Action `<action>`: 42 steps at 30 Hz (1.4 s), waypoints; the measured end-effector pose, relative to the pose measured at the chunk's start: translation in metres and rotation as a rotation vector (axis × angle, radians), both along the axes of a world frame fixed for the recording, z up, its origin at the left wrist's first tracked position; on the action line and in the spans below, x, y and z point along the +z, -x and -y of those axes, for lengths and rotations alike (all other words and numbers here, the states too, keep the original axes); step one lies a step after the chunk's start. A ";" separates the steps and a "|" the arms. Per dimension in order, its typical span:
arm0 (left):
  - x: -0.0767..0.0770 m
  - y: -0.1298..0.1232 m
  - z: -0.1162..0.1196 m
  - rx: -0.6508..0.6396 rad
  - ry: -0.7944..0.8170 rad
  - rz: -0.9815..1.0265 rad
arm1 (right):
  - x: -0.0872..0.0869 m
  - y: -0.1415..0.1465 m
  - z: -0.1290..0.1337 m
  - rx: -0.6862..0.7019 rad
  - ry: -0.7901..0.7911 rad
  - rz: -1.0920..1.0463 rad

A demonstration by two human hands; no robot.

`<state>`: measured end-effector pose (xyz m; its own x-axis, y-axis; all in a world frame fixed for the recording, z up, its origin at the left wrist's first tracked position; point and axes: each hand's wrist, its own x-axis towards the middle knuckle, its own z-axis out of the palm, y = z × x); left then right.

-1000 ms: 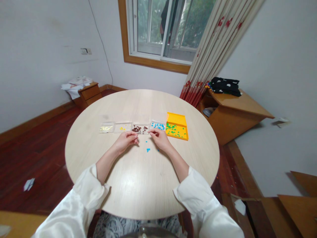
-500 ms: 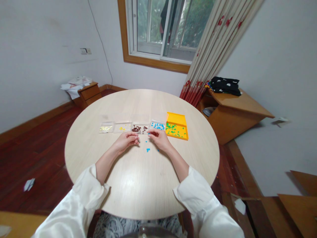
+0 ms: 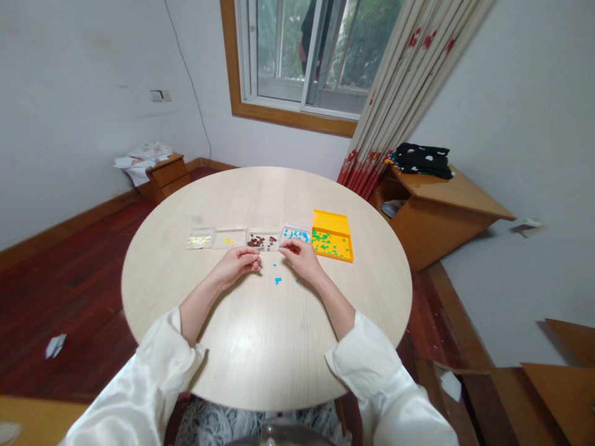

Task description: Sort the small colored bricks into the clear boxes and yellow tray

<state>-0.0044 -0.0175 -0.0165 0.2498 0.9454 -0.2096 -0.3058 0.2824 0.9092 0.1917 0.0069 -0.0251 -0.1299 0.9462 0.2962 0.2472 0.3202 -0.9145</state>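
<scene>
My left hand (image 3: pixel 238 265) is closed in a pinch just in front of the clear boxes; whatever its fingertips hold is too small to make out. Opposite it, my right hand (image 3: pixel 301 259) pinches thumb and fingers together, with a speck of blue at the tips that looks like a small blue brick. Between and below the hands, a few loose blue bricks (image 3: pixel 277 280) lie on the table. Brown pieces (image 3: pixel 256 240) fill a clear box right behind my fingertips. More blue bricks (image 3: pixel 297 234) sit in the clear box behind my right hand, which partly covers it.
Farther left stand a clear box with yellow pieces (image 3: pixel 229 240) and one with pale yellow pieces (image 3: pixel 199 240). An open yellow case (image 3: pixel 331 220) holding green pieces (image 3: pixel 332 243) is at the right. All rest on a round wooden table (image 3: pixel 260 347).
My right hand has shifted very slightly, and the blue speck at its fingertips shows less. My left hand and the loose bricks stay in place.
</scene>
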 end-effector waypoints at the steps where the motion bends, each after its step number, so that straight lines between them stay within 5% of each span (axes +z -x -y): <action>1: -0.001 0.000 0.000 -0.007 -0.004 -0.004 | 0.001 -0.002 -0.001 -0.020 -0.011 -0.005; 10: -0.001 0.001 0.000 -0.061 0.023 0.050 | 0.005 -0.028 -0.014 -0.230 -0.029 -0.097; 25: 0.002 0.003 0.001 -0.112 0.169 0.225 | -0.008 -0.044 -0.024 -0.435 -0.217 0.188; 42: -0.001 0.005 -0.002 -0.107 0.266 0.307 | -0.004 -0.035 -0.020 -0.294 -0.053 -0.056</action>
<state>-0.0091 -0.0154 -0.0175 0.4325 0.8338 -0.3432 -0.5078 0.5398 0.6714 0.2268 0.0269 -0.0294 0.1657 0.9238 0.3451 0.2858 0.2900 -0.9134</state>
